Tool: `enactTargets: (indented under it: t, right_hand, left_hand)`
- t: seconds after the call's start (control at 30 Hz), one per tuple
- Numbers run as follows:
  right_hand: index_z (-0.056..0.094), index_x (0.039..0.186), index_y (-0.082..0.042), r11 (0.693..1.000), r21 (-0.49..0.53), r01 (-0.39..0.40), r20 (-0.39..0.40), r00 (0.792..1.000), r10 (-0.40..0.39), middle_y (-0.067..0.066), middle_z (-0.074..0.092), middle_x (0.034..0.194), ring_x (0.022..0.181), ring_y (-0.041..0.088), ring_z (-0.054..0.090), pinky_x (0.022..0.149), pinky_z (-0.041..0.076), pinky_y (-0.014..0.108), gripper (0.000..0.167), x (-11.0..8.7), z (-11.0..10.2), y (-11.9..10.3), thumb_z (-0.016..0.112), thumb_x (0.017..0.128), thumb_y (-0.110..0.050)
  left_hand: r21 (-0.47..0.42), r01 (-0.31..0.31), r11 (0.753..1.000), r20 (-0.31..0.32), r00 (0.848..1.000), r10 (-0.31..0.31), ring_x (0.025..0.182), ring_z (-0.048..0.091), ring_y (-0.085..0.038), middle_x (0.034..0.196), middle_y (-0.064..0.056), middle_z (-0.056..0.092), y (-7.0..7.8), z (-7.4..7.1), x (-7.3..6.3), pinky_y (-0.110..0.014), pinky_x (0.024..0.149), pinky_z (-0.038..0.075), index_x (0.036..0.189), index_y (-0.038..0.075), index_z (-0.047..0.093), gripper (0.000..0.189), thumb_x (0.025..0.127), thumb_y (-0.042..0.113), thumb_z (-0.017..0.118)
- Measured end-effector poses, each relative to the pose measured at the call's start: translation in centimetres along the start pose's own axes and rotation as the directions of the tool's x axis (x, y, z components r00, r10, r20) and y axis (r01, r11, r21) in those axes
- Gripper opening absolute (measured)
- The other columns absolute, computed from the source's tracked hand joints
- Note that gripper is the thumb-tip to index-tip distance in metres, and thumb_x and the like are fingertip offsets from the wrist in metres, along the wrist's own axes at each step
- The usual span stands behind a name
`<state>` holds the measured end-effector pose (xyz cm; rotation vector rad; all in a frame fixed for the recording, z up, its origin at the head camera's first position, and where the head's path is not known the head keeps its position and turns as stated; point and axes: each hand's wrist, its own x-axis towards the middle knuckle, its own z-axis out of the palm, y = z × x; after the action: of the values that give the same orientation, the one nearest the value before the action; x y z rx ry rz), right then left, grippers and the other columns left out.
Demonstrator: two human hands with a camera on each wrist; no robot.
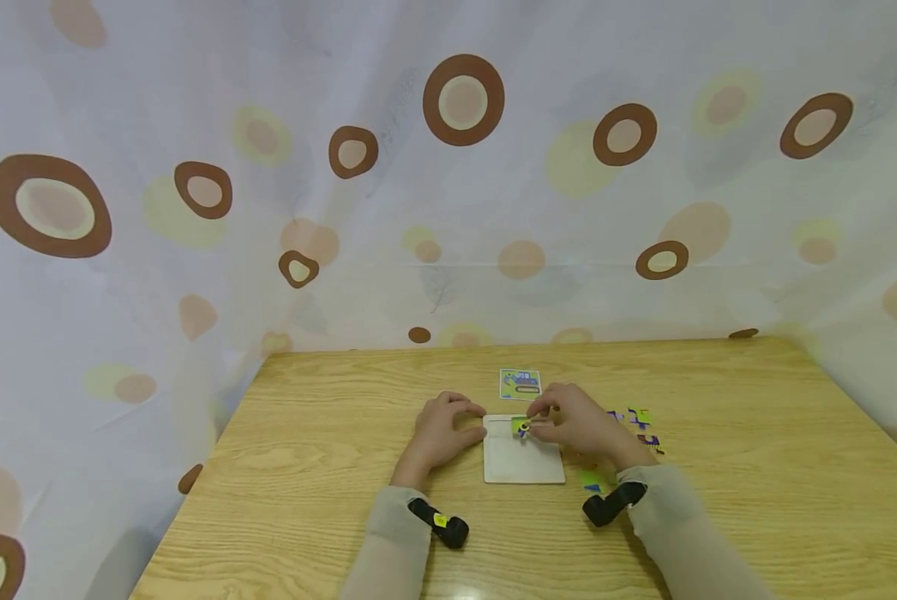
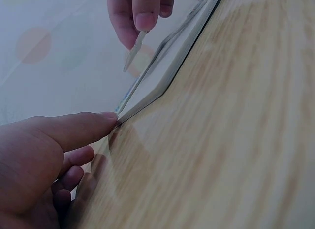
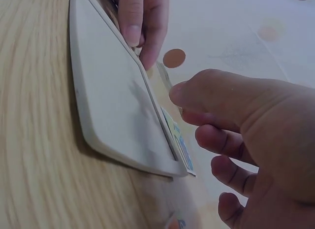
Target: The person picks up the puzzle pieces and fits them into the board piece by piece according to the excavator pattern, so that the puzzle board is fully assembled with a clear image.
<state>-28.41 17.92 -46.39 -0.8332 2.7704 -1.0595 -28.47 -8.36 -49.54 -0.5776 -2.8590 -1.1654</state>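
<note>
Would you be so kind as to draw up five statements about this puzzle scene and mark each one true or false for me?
1. The right hand pinches a puzzle piece over the white puzzle tray. True.
2. The left hand pinches a puzzle piece as well. False: the left hand holds no piece; its thumb touches the tray's edge.
3. A picture card lies on the far side of the tray from the person. True.
4. The loose puzzle pieces lie left of the tray. False: the loose puzzle pieces lie to its right.
5. The table has a wood-grain top. True.
</note>
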Motion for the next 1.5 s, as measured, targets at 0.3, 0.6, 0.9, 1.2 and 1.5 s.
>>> enactTargets:
  t: [0.3, 0.6, 0.9, 1.2, 1.5]
  right_hand:
    - [0.075, 0.102, -0.013, 1.0, -0.011, 0.001, 0.03, 1.0, -0.001, -0.003, 0.063, 0.098, 0.09, 0.015, 0.056, 0.083, 0.048, 0.039, 0.016, 0.8, 1.1, -0.3, 0.076, 0.087, -0.018]
    - [0.075, 0.098, -0.015, 0.998, -0.041, -0.039, 0.009, 0.999, 0.039, -0.005, 0.061, 0.094, 0.087, 0.015, 0.053, 0.082, 0.046, 0.038, 0.014, 1.0, 2.2, -0.5, 0.078, 0.085, -0.02]
    - [0.074, 0.097, -0.014, 0.998, -0.055, -0.023, -0.038, 0.999, 0.021, -0.005, 0.06, 0.091, 0.083, 0.014, 0.053, 0.077, 0.047, 0.036, 0.014, 1.3, 3.1, -0.9, 0.078, 0.084, -0.017]
    - [0.072, 0.095, -0.013, 0.993, -0.027, -0.118, -0.071, 0.991, 0.116, -0.002, 0.058, 0.089, 0.082, 0.015, 0.05, 0.076, 0.045, 0.036, 0.014, 1.4, 3.4, -1.3, 0.079, 0.084, -0.018]
    - [0.072, 0.083, -0.016, 0.99, -0.012, -0.143, -0.08, 0.987, 0.142, -0.005, 0.06, 0.084, 0.078, 0.011, 0.055, 0.072, 0.048, 0.033, 0.007, 1.5, 3.5, -1.6, 0.079, 0.083, -0.016]
  left_hand:
    - [0.007, 0.001, 1.0, -0.003, 1.0, -0.001, 0.123, 0.044, -0.033, 0.13, -0.005, 0.053, -0.1, 0.0, 0.0, -0.055, 0.103, 0.03, 0.114, 0.024, 0.073, 0.024, 0.091, 0.031, 0.072]
    - [0.008, 0.002, 1.0, 0.005, 1.0, -0.002, 0.122, 0.044, -0.033, 0.13, -0.005, 0.053, -0.1, 0.0, 0.1, -0.055, 0.103, 0.03, 0.114, 0.023, 0.073, 0.024, 0.091, 0.031, 0.072]
    - [0.02, -0.003, 1.0, 0.008, 1.0, 0.003, 0.122, 0.045, -0.032, 0.13, -0.005, 0.053, -0.1, 0.0, 0.1, -0.054, 0.103, 0.031, 0.114, 0.023, 0.074, 0.024, 0.091, 0.03, 0.072]
    - [0.017, -0.005, 1.0, 0.019, 1.0, 0.004, 0.122, 0.044, -0.034, 0.13, -0.007, 0.053, 0.2, -0.2, -0.1, -0.055, 0.102, 0.031, 0.115, 0.02, 0.074, 0.026, 0.091, 0.028, 0.072]
    - [0.001, -0.013, 1.0, 0.021, 1.0, 0.013, 0.123, 0.044, -0.034, 0.13, -0.006, 0.053, 0.3, -0.3, -0.2, -0.054, 0.104, 0.03, 0.116, 0.019, 0.074, 0.026, 0.091, 0.027, 0.072]
